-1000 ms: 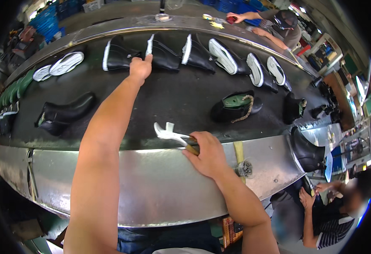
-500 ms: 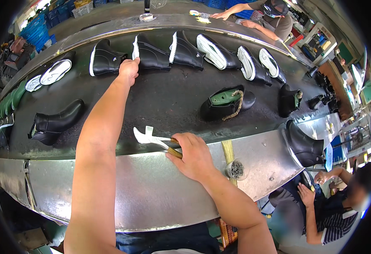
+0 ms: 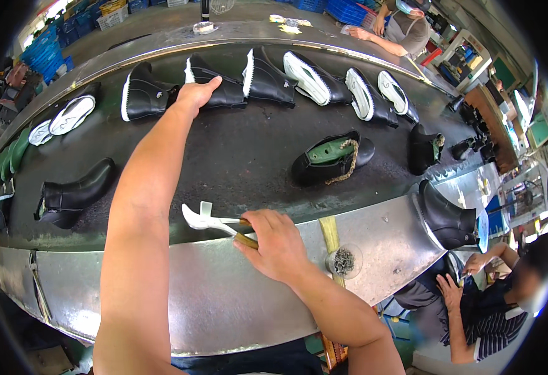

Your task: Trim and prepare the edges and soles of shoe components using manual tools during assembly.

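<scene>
My left hand point(image 3: 197, 95) reaches across the dark bench to a black boot point(image 3: 229, 92) lying on its side in the far row. Its thumb stretches away to the right over the boot; the other fingers are mostly hidden, and the hand looks open. Nearer to me, my right hand point(image 3: 275, 242) is closed around the yellowish handles of metal lasting pincers point(image 3: 200, 219). Their curved jaw and square hammer-like stub point left, above the bench's metal front edge point(image 3: 236, 281). Beside this hand stands a clear cup of small nails point(image 3: 345, 261), by a yellowish strip point(image 3: 329, 232).
More black boots point(image 3: 269, 78) with pale soles line the far side. A single boot point(image 3: 77, 192) lies at left, a green-lined one point(image 3: 330, 156) at right centre. Another boot point(image 3: 447, 214) stands near the right corner. Co-workers sit at far right point(image 3: 405, 31) and lower right point(image 3: 496, 300).
My left hand has shifted right along the boot, its thumb now spread. My right hand still grips the pincers. The whole view has shifted slightly, and the far co-worker's arms have moved.
</scene>
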Demonstrator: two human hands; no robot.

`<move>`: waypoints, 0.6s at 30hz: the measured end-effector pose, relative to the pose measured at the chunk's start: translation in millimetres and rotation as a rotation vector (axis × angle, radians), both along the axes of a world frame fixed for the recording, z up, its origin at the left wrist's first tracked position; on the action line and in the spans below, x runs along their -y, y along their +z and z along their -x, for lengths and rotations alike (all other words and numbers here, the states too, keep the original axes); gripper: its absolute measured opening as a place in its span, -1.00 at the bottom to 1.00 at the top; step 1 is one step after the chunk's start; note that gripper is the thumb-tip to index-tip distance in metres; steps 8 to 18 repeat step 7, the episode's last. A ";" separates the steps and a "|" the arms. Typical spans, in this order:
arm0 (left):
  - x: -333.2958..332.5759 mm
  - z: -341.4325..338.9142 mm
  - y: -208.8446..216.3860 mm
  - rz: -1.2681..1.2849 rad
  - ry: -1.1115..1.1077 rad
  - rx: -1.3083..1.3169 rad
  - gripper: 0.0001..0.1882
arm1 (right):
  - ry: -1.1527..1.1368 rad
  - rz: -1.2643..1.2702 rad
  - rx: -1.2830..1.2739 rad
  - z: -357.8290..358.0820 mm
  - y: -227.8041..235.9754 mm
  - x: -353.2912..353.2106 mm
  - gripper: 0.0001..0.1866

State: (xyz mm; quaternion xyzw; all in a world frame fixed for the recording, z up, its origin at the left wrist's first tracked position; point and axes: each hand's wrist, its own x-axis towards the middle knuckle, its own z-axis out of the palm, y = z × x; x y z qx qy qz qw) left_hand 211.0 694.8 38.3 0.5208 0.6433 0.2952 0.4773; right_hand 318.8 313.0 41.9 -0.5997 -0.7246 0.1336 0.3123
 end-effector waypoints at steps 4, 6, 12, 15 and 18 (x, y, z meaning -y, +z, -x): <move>-0.9 4.2 17.5 0.007 0.025 -0.075 -0.07 | 0.015 0.007 -0.003 3.6 5.8 -1.7 -0.48; 1.4 14.9 22.6 0.065 0.001 0.077 -0.04 | 0.025 -0.018 0.007 4.0 5.7 -2.5 -0.49; 5.3 24.6 22.5 0.128 -0.028 0.225 0.00 | 0.031 -0.038 0.012 5.5 3.5 -2.7 -0.49; 5.3 24.6 22.5 0.128 -0.028 0.225 0.00 | 0.031 -0.038 0.012 5.5 3.5 -2.7 -0.49; 5.3 24.6 22.5 0.128 -0.028 0.225 0.00 | 0.031 -0.038 0.012 5.5 3.5 -2.7 -0.49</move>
